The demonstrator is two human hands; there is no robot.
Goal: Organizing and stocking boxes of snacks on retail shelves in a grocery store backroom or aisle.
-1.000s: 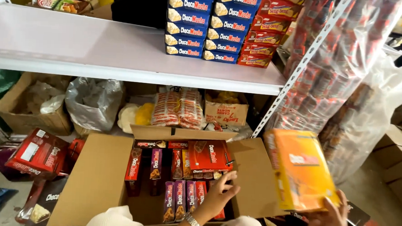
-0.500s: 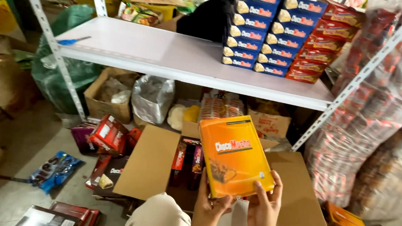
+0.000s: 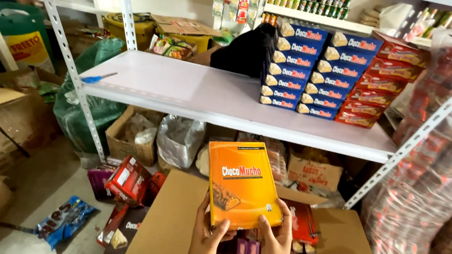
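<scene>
An orange snack box (image 3: 242, 184) is held upright in front of the camera, its printed face turned toward the viewer, above an open cardboard carton (image 3: 172, 217) on the floor. The lower left corner of the box is pinched by the left hand (image 3: 207, 239), whose grip is pressed together on it with the thumb on the front face. The lower right edge is clasped by the right hand (image 3: 277, 240), its fingers closed on the box as well. Inside the carton, red and purple snack packs (image 3: 301, 223) are seen beneath the held box. Behind it, a white metal shelf (image 3: 186, 91) is seen, on which blue snack boxes (image 3: 296, 69) are stacked beside red snack boxes (image 3: 380, 83), the two stacks touching. A blue-handled cutter (image 3: 97, 77) lies near the shelf's left edge. On the floor to the left of the carton, red packets (image 3: 128, 178) and a blue wrapper (image 3: 64, 221) are scattered, and bundles of wrapped snacks (image 3: 423, 194) are piled at the right.
</scene>
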